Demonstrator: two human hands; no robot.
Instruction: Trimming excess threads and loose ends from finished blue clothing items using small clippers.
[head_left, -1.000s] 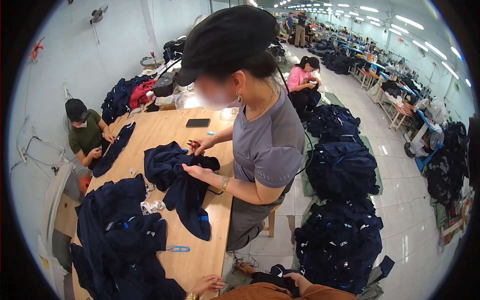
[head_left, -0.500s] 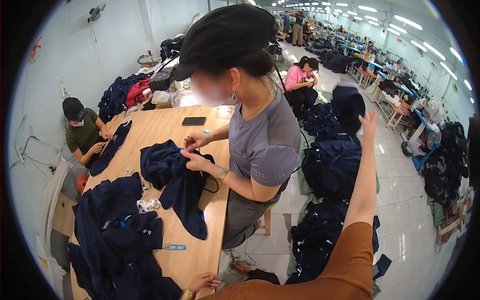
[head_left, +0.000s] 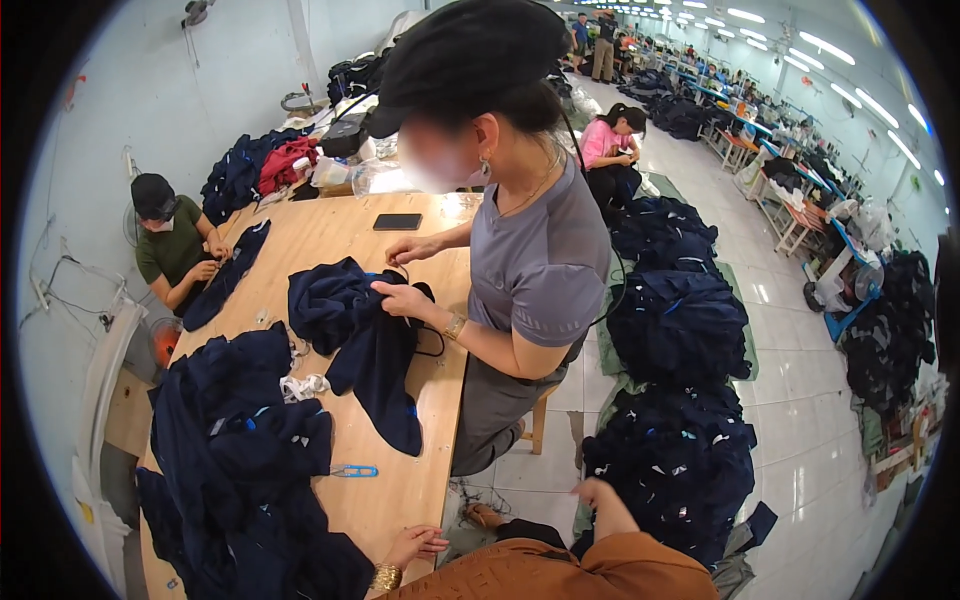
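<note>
My left hand (head_left: 418, 545), a gold bracelet at its wrist, rests at the near edge of the wooden table (head_left: 400, 490). Its fingers are stretched out and hold nothing. Just left of it lies a heap of navy garments (head_left: 240, 430), and small blue thread snips (head_left: 355, 471) lie beside the heap. My right hand (head_left: 598, 494) is drawn in near my body, in front of a navy garment pile (head_left: 670, 460) on the floor; its fingers are mostly hidden by the bent hand.
Across the table edge a co-worker in grey (head_left: 545, 250) handles a navy garment (head_left: 375, 350). Another person (head_left: 180, 240) works at the far left. A black phone (head_left: 397, 221) lies on the table. More garment piles (head_left: 675, 320) line the floor, with sewing tables (head_left: 800, 210) beyond.
My right arm, stretched far out before, has come back toward my body. The navy garment in the air beyond that hand is no longer airborne. My left hand stays by the table edge.
</note>
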